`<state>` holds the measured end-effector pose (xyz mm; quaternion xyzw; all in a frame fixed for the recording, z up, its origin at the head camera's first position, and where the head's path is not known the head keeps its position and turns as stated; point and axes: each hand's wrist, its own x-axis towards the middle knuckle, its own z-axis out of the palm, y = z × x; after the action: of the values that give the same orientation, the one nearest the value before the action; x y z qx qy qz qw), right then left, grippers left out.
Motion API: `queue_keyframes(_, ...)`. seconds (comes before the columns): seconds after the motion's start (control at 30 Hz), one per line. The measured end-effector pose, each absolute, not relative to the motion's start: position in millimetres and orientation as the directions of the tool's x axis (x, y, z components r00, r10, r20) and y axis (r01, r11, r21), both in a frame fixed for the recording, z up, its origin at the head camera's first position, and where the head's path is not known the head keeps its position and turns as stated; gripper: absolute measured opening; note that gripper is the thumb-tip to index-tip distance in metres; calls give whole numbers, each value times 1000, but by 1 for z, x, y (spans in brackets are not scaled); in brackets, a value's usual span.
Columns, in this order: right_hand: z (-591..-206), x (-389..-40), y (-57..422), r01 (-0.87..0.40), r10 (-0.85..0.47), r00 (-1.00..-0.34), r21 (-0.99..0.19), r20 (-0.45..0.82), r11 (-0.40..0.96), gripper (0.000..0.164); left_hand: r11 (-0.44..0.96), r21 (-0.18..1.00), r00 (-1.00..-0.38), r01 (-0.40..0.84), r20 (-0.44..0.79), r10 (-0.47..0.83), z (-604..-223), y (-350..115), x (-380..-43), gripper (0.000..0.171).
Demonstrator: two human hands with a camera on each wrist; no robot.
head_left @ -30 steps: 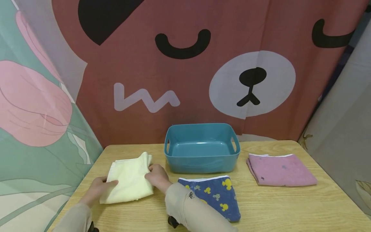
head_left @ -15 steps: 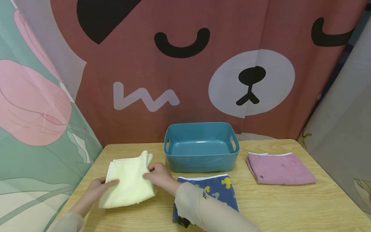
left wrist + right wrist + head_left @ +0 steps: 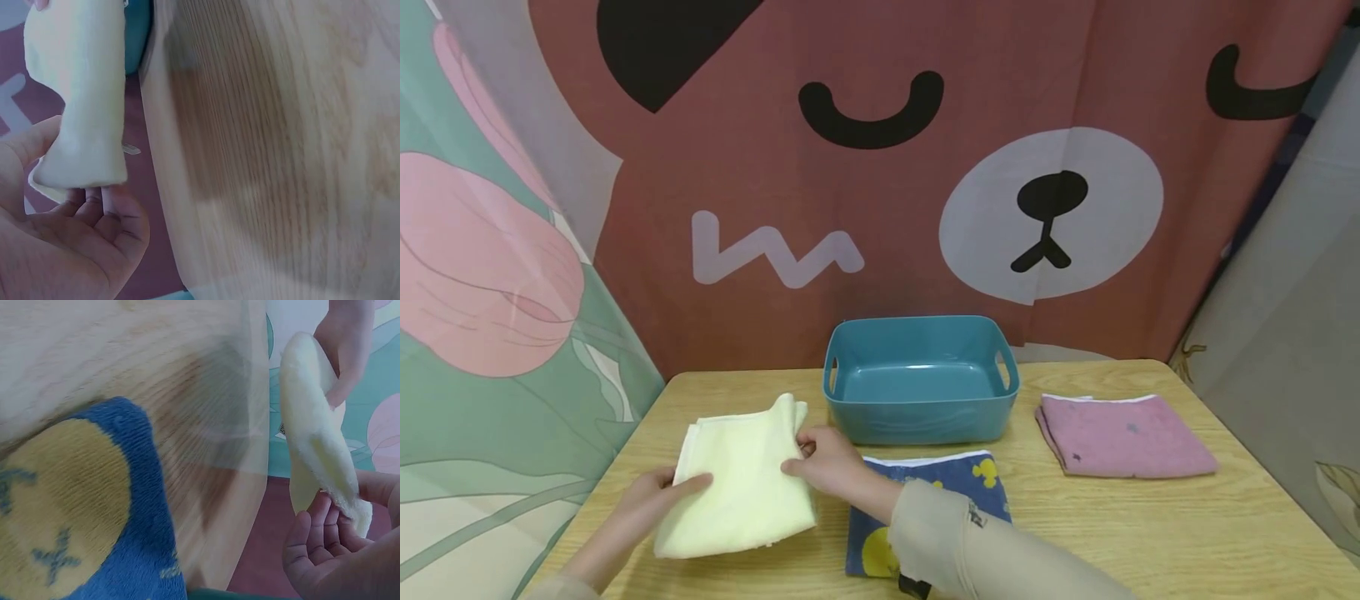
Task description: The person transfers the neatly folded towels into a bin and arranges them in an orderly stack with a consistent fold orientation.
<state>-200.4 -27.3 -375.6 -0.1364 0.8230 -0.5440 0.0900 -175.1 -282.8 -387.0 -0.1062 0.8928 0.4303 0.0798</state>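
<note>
A pale yellow folded towel [image 3: 741, 479] is held up off the table between both hands, its far right corner sticking up. My left hand [image 3: 651, 504] grips its left edge, thumb on the near face and fingers behind. On the opposite edge my right hand [image 3: 831, 462] pinches the cloth between thumb and fingers. The left wrist view shows the towel [image 3: 90, 94] clear of the wood, with the left fingers [image 3: 112, 212] curled under it. In the right wrist view the folded layers of the towel [image 3: 319, 431] hang between the two hands.
A teal plastic basket [image 3: 925, 423] with cut-out handles stands at the back middle. In front of it lies a blue folded towel [image 3: 868, 525] with yellow figures, partly under the right forearm. A pink folded towel [image 3: 1131, 442] lies at the right of the wooden table [image 3: 1112, 542].
The yellow towel has risen off the table and come slightly nearer and to the right, both hands keeping their hold. The right forearm has swung rightward over the blue towel.
</note>
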Motion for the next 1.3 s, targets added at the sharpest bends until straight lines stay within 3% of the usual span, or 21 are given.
queue_keyframes(0.13,-371,-193,-14,-152,-332,-943,-915,22,373,24,613,751,-968,-245,-222,-115,-384,-275,-170,57)
queue_keyframes(0.63,-368,-179,25,-175,-329,-943,-917,52,357,19,607,766,-973,-212,-225,-56,-371,-248,-163,61)
queue_keyframes(1.3,-375,-159,75,-101,-312,-950,-920,-25,380,28,503,848,-974,-167,-221,50,-372,-208,-145,53)
